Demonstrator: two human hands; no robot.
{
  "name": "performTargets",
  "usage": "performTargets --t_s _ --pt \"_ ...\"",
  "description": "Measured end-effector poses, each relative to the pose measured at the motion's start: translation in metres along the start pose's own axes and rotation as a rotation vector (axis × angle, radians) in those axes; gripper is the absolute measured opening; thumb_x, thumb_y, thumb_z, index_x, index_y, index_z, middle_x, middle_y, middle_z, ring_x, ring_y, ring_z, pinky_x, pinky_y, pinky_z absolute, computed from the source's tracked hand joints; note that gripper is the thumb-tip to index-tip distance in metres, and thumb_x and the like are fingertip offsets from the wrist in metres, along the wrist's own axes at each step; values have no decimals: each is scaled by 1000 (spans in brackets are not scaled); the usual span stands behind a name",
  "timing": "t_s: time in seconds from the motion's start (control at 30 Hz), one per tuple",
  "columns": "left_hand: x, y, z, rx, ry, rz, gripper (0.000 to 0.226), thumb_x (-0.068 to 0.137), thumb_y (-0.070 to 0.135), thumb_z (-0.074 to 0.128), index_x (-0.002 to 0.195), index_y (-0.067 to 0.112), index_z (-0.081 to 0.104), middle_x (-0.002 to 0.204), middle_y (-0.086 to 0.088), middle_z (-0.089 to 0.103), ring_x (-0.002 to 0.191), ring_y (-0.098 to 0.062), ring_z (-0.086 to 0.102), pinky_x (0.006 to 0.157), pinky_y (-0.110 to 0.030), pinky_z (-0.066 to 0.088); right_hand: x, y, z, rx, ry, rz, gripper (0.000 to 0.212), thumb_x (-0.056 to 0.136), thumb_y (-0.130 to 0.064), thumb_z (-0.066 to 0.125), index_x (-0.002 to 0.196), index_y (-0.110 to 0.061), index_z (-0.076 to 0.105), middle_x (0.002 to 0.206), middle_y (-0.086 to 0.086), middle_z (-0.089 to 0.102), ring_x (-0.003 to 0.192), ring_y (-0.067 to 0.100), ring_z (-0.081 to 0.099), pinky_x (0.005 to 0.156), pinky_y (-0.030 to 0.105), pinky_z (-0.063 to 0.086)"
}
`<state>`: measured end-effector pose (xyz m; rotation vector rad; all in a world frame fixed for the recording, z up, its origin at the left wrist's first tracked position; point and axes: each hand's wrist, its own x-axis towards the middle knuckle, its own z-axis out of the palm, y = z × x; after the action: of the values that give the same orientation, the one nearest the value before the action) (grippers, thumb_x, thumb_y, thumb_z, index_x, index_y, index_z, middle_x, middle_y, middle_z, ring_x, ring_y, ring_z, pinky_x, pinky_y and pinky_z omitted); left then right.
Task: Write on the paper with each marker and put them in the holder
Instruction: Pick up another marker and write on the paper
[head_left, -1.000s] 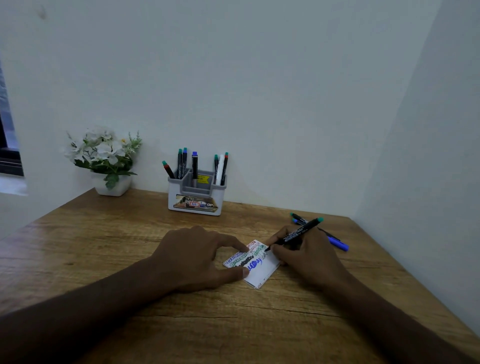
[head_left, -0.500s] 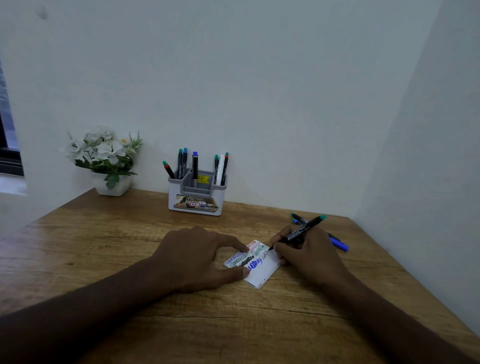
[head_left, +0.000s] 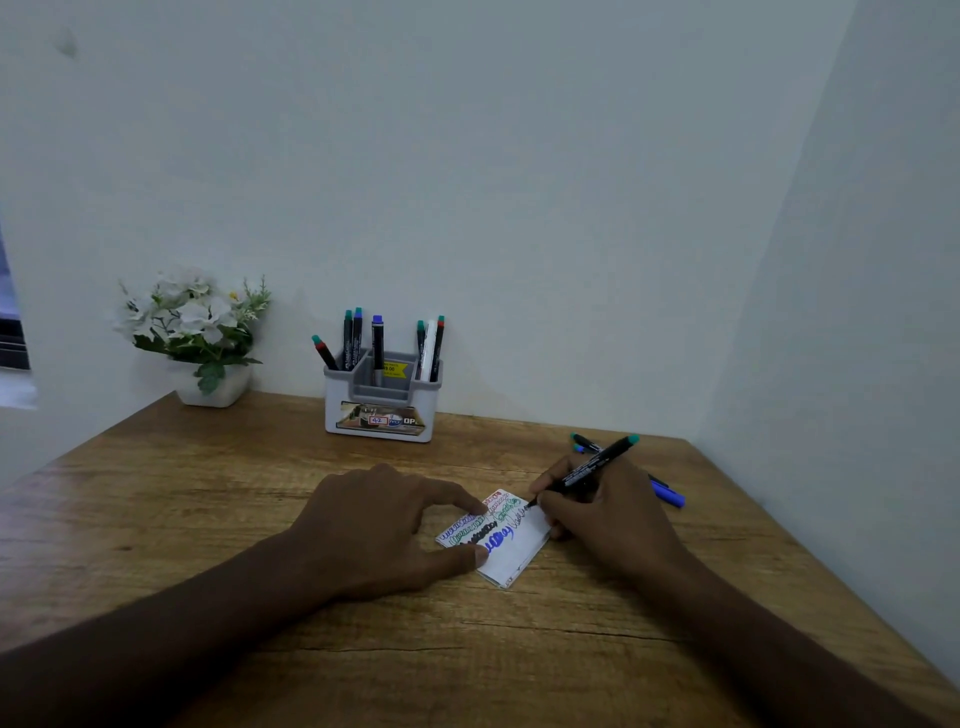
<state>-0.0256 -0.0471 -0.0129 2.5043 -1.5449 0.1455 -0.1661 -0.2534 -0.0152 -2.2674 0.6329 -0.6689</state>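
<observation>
1. Seven markers, by my count, already stand in the holder (head_left: 383, 397), which sits at the back of the desk (head_left: 208, 519) beyond the paper (head_left: 501, 535); I judge those written with and put away.
2. My right hand (head_left: 608, 514) pinches a green-capped marker (head_left: 589, 467), tip touching the paper's far right edge, mid-scribble.
3. My left hand (head_left: 384, 530) presses the paper's left side flat, fingertip and thumb spread on it, gripping nothing.
4. Several coloured lines of scribble already fill the paper's far half; the near half is mostly bare.
5. Right of the paper, behind my writing hand, loose markers (head_left: 667, 493) wait: two, perhaps three, since my hand hides part of them.
6. Left to do: finish this line, drop this marker in the holder, then the loose ones.
</observation>
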Motion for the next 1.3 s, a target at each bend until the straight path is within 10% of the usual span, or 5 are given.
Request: performTargets --t_s 0.5,0.7,1.3 --pt "-1 0 1 -6 -12 -13 66 80 94 39 140 68 43 69 25 40 68 -1 42 59 -24 33 -4 -9 -5 29 -87 -10 11 91 -18 72 83 -15 79 77 1 80 72 19 75 76 47 65" --pt "0 1 -1 -11 -15 -15 63 82 92 41 139 68 45 67 24 41 66 -1 42 57 -23 31 -4 -7 0 -9 -87 -43 5 92 -24 76 89 -28 79 89 -12 81 87 5 75 81 29 66" --pt "0 1 -1 -9 -18 -11 65 79 94 38 139 70 43 70 25 43 70 -4 46 59 -23 33 0 -5 -8 4 -115 -4 8 93 -20 74 87 -18 78 83 -3 81 75 14 75 73 33 66"
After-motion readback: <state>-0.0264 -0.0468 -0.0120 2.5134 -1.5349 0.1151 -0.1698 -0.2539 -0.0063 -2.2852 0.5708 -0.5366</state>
